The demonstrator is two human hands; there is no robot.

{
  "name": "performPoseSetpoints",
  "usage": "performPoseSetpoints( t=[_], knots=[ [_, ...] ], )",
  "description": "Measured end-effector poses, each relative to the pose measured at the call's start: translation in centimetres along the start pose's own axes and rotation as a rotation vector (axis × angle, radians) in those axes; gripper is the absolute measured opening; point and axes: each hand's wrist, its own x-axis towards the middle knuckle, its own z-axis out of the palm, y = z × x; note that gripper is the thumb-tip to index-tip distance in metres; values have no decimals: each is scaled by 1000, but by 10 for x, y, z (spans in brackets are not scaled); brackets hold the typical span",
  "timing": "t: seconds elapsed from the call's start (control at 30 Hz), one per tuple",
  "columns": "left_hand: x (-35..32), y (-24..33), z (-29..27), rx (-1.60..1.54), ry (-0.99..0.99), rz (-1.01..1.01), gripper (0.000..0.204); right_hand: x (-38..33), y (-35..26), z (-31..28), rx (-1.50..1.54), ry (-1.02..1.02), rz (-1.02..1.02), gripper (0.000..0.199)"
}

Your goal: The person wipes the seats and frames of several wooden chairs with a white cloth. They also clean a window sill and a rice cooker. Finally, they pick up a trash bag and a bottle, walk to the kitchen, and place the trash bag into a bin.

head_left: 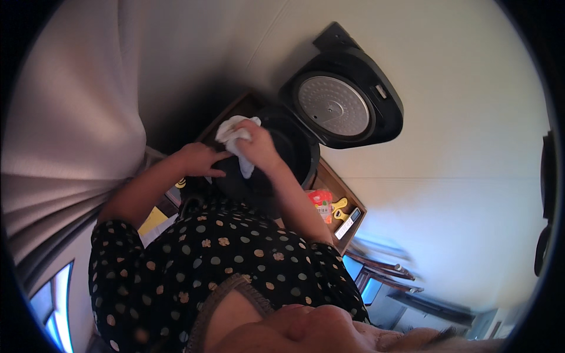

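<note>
1. I have the right hand (260, 148) clamped on a crumpled white cloth (231, 132); cloth bunches past the fingers, with a loose end hanging below the hand.
2. Left hand (200, 160) just beside the cloth, thumb and index apart, fingers pointing at it. I can't tell if they grip anything.
3. Both hands are close together over a black, round-mouthed cooker (315, 154); I can't tell whether the cloth touches its inside.
4. Beyond the right hand, up and to the right: the cooker's black rounded lid (385, 120), swung open, with a round silver perforated plate (335, 106) facing out.
5. Right of the right forearm, on a brown wooden tray (335, 183): red-and-white plastic package (321, 205), yellow clip-like pieces (339, 209), slim white handheld device with dark screen (348, 223).
6. Below the left forearm: flat yellow sheet (154, 220).
7. Left of the left hand, well apart: pale draped curtain (70, 117).
</note>
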Motion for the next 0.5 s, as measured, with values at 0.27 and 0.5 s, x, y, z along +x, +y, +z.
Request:
performPoseSetpoints(
  t=[0.27,0.5],
  knots=[
    [1,10,-7,-46,14,34,81,-4,56,-64,-812,52,218,38],
    [-9,5,-11,-68,-25,8,82,-59,52,-118,-668,-5,649,49]
  ],
)
